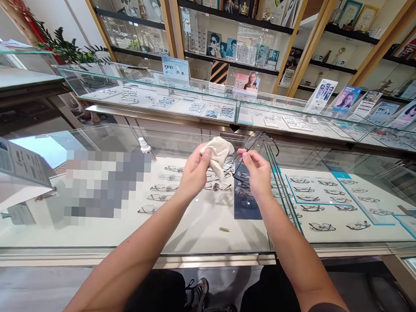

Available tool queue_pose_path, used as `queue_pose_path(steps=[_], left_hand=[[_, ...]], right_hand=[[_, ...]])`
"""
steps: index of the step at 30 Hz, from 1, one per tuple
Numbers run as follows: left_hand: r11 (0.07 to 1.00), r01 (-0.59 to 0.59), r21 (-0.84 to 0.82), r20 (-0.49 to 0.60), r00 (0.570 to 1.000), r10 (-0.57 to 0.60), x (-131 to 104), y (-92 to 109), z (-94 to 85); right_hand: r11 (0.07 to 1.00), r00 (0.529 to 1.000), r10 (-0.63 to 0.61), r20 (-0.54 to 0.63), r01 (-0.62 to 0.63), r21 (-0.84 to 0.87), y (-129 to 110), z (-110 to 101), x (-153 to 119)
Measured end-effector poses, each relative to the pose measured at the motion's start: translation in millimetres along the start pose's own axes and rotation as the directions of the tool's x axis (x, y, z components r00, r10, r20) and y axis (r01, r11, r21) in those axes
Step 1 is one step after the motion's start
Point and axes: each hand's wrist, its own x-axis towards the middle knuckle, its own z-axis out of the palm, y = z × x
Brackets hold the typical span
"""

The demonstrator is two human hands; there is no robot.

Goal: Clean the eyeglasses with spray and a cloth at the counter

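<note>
My left hand (197,169) is closed on a cream cleaning cloth (222,149), its thumb pressed over the folds. To its right, my right hand (257,169) pinches a pair of dark-framed eyeglasses (260,133) between thumb and fingers. One part of the frame rises above that hand, and a thin part reaches left toward the cloth. Whether cloth and glasses touch, I cannot tell. Both hands are above the glass display case (190,247). A small white spray bottle (145,147) stands on the case, left of my left hand.
Rows of eyeglasses (164,188) lie inside the case, with more on the right (322,226). A dark blue panel (247,208) lies under my right hand. Behind runs a second glass case (182,106) topped with advertising cards (175,69). A folded sign (18,159) stands at left.
</note>
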Motion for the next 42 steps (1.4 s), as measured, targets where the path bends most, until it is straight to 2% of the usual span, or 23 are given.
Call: queue_pose_path(steps=[3, 5, 7, 12, 16, 22, 24, 28, 31, 33, 35, 38, 40, 42], left_hand=[[0.955, -0.168, 0.244, 0.171, 0.977, 0.128, -18.7, -3.3, 15.4], [0.92, -0.24, 0.311, 0.304, 0.942, 0.143, -27.9, -9.3, 22.4], [0.886, -0.308, 0.347, 0.386, 0.908, 0.164, -33.2, -16.3, 26.4], [0.817, -0.439, 0.374, 0.451, 0.856, 0.253, -33.4, -25.5, 26.6], [0.784, -0.474, 0.401, 0.454, 0.846, 0.279, -30.6, -24.4, 24.4], [0.737, -0.528, 0.421, 0.481, 0.819, 0.313, -33.3, -18.8, 25.7], [0.762, -0.504, 0.406, 0.458, 0.834, 0.308, -33.0, -15.0, 25.0], [0.859, -0.335, 0.386, 0.285, 0.929, 0.235, -22.5, -6.8, 15.2], [0.91, -0.196, 0.366, 0.113, 0.98, 0.166, -4.5, 1.1, -1.6], [0.927, -0.114, 0.357, 0.028, 0.993, 0.111, 9.2, 9.2, -16.5], [0.924, -0.024, 0.381, -0.013, 0.999, 0.031, 20.8, 19.1, -32.6], [0.818, 0.105, 0.565, -0.044, 0.994, -0.097, 30.7, 31.8, -55.0], [0.655, 0.168, 0.737, -0.047, 0.979, -0.197, 33.1, 34.2, -67.6], [0.431, 0.214, 0.877, -0.061, 0.938, -0.341, 34.3, 30.1, -78.0]], right_hand=[[0.992, 0.996, -0.081, -0.034, 0.077, -0.097, 5.4, 8.6, -8.9], [0.979, 0.988, -0.132, -0.077, 0.118, -0.168, 8.8, 12.3, -13.9], [0.967, 0.978, -0.165, -0.129, 0.135, -0.215, 10.4, 14.0, -17.0], [0.963, 0.969, -0.177, -0.175, 0.133, -0.234, 5.3, 12.4, -17.0], [0.97, 0.969, -0.15, -0.194, 0.107, -0.219, 0.4, 8.7, -13.3], [0.993, 0.95, -0.11, -0.291, 0.09, -0.081, 6.1, -6.1, 2.2], [0.994, 0.946, -0.106, -0.305, 0.094, -0.055, 7.9, -10.9, 7.5], [0.996, 0.961, -0.091, -0.262, 0.088, -0.023, 5.8, -15.6, 13.0], [0.998, 0.985, -0.057, -0.163, 0.062, 0.025, 1.8, -17.5, 14.8], [0.998, 0.995, -0.028, -0.099, 0.033, 0.05, -0.7, -19.7, 16.4], [0.997, 0.999, -0.001, -0.05, 0.005, 0.074, -3.0, -22.7, 18.6], [0.99, 1.0, 0.023, 0.004, -0.023, 0.141, -7.4, -27.3, 22.0], [0.984, 0.998, 0.039, 0.046, -0.047, 0.171, -11.2, -29.4, 23.4], [0.983, 0.994, 0.056, 0.091, -0.071, 0.171, -15.0, -30.3, 23.8]])
